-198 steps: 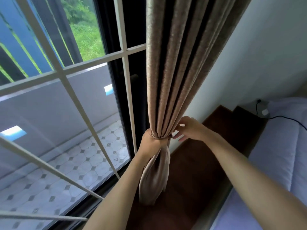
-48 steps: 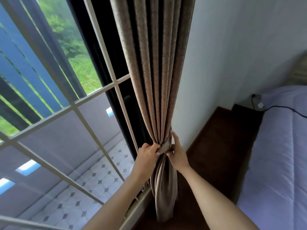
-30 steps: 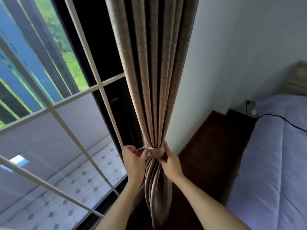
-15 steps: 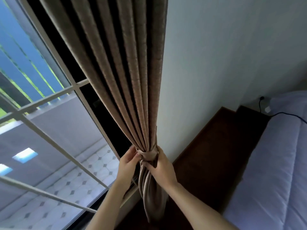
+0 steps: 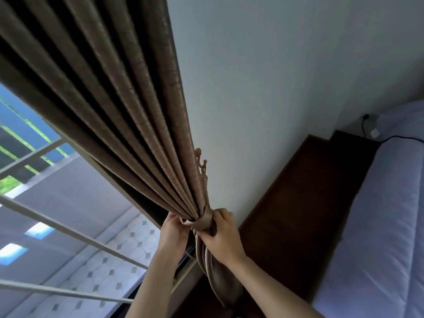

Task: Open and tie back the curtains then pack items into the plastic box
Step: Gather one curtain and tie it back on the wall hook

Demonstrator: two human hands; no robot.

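Observation:
A brown pleated curtain (image 5: 128,106) hangs gathered into one bundle against the white wall. A tieback band (image 5: 202,220) of the same cloth wraps the bundle at its narrowest point. My left hand (image 5: 174,232) grips the band and folds from the window side. My right hand (image 5: 222,235) is curled round the bundle and band from the wall side. A small metal hook (image 5: 202,164) sticks out of the wall just above the band, beside the curtain's edge. No plastic box is in view.
The window (image 5: 57,214) with pale crossbars fills the lower left, a tiled balcony behind it. A dark wooden ledge (image 5: 305,203) runs along the wall to a bed (image 5: 378,226) with a lilac cover at the right. A black cable (image 5: 394,140) lies on the bed's far end.
The view has swung up and right toward the wall. Both hands stay at the band on the gathered curtain, my right hand now curled fully round it. The wall hook has come into view.

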